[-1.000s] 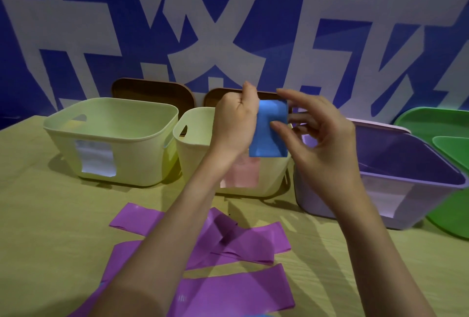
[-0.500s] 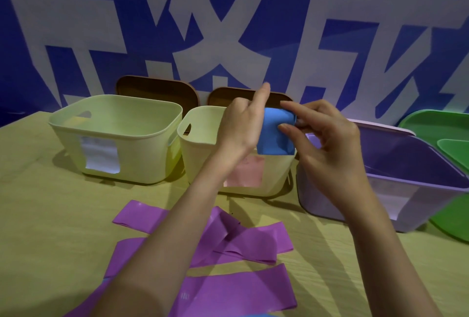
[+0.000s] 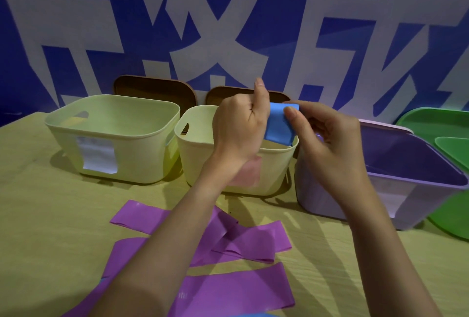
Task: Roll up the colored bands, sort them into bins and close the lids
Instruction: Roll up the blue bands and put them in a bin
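Both hands, the left hand [image 3: 241, 124] and right hand [image 3: 327, 136], pinch the half-rolled blue band [image 3: 279, 126] above the middle cream bin [image 3: 203, 162], so rolling seems under way; next, finish the roll and drop it in the matching bin.

Three open plastic bins line the far edge of the wooden tabletop [image 3: 45, 228]: pale-green large bin [image 3: 142, 162], cream middle bin [image 3: 274, 172], purple bin [image 3: 396, 190], nearly touching. Flat purple bands [image 3: 248, 243] cover the near middle; the near-left corner lies bare.
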A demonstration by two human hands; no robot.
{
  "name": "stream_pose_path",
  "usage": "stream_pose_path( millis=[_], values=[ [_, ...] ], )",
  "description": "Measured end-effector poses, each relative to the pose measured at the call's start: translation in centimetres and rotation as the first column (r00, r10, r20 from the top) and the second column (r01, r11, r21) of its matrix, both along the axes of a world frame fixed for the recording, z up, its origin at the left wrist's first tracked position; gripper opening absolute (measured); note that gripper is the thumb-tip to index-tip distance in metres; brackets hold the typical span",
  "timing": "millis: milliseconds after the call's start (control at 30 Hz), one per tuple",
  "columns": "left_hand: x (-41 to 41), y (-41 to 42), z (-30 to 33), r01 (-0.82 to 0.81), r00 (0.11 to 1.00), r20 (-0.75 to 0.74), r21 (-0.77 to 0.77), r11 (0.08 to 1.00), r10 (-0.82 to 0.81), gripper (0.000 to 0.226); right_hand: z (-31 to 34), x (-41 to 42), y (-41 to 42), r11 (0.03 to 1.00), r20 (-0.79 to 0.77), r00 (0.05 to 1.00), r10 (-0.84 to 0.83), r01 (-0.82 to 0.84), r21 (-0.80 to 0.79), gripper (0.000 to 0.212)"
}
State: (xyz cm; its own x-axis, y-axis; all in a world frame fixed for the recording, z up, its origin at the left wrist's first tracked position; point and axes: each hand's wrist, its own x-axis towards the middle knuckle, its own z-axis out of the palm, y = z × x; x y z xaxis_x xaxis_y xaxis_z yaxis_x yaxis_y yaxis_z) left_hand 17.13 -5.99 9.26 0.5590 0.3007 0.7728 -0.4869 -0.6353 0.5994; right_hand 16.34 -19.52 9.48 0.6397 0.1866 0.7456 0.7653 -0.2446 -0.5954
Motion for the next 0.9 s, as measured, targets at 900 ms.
stream_pose_path(
  millis=[900],
  values=[
    [-3.9,1.4,2.2,0.121,0.809,-0.585,0.065,0.991,-0.061,0.049,0.2,-1.5,-1.7,0.979,-0.053,0.998,0.044,-0.053,-0.197,0.03]
  ],
)
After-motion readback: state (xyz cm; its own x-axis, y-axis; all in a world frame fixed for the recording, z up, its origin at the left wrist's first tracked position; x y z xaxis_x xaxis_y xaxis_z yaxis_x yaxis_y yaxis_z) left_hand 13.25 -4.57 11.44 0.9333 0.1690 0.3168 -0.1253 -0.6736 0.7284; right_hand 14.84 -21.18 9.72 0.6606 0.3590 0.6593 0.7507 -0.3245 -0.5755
